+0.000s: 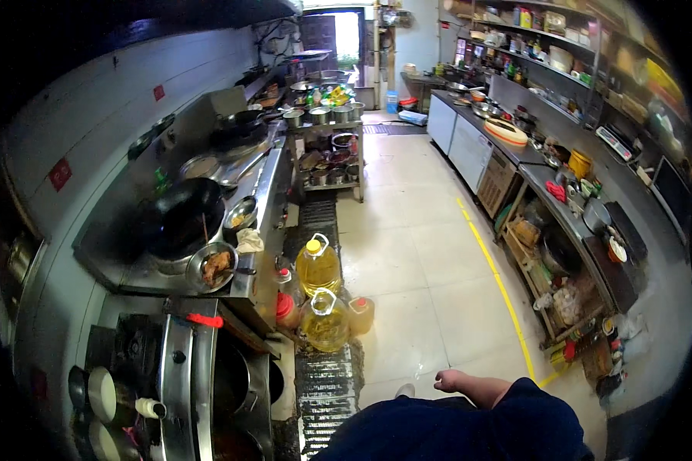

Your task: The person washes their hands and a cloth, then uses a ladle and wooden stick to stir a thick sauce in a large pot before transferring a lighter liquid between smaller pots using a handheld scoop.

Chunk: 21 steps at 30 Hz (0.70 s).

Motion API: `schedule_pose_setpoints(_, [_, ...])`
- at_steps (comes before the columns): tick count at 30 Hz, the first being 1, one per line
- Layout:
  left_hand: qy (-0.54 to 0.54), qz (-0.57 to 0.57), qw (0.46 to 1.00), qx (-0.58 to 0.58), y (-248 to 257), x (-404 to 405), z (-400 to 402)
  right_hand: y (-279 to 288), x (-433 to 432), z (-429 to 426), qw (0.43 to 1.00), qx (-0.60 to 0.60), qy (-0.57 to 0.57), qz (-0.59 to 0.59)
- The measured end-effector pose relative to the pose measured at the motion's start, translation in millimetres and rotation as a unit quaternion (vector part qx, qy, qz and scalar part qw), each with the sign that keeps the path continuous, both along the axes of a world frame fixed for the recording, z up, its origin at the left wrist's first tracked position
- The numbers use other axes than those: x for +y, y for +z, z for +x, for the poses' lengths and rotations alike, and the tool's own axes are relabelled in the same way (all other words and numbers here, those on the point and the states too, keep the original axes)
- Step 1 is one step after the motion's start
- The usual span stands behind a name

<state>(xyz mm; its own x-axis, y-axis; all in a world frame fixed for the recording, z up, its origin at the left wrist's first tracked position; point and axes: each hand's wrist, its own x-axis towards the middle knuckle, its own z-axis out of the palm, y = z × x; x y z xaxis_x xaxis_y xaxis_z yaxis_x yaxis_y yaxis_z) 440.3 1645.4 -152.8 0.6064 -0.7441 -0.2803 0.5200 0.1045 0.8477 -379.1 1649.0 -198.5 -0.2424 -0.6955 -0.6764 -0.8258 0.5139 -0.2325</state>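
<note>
My right hand (448, 381) hangs over the tiled floor at the end of a bare forearm, fingers curled in, and nothing shows in it. It touches nothing. My left hand is out of view. Ahead and to the left, two large plastic jugs of yellow oil (318, 275) stand by a floor drain grate (326, 397). Beside them are a smaller red-capped jug (361, 316) and a red-lidded container (286, 310). On the steel stove counter, a black wok (187, 210) sits behind a metal bowl of browned food (212, 267) with a utensil in it.
A wheelless steel rack (328, 125) with pots stands past the stove. Along the right runs a worktop (525, 158) with bowls, shelves above and a yellow floor line (490, 262) beside it. Large pots (228, 374) sit low at left. A doorway (346, 37) is at the back.
</note>
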Motion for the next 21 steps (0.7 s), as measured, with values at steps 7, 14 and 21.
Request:
schedule_pose_setpoints(7, [0.111, 0.099, 0.986, 0.075, -7.3, -30.5, 3.6, -18.2, -6.1, -2.2, 0.999, -0.018, 0.011, 0.025])
schedule_pose_setpoints(14, [0.161, 0.206, 0.963, 0.071, 30.6, -44.9, -29.7, -163.0, 23.0, -90.7, 0.992, -0.123, 0.013, -0.025])
schedule_pose_setpoints(21, [0.184, 0.223, 0.954, 0.076, 20.0, -34.0, -21.6, -93.2, -37.7, -53.2, 0.994, -0.096, 0.041, -0.012])
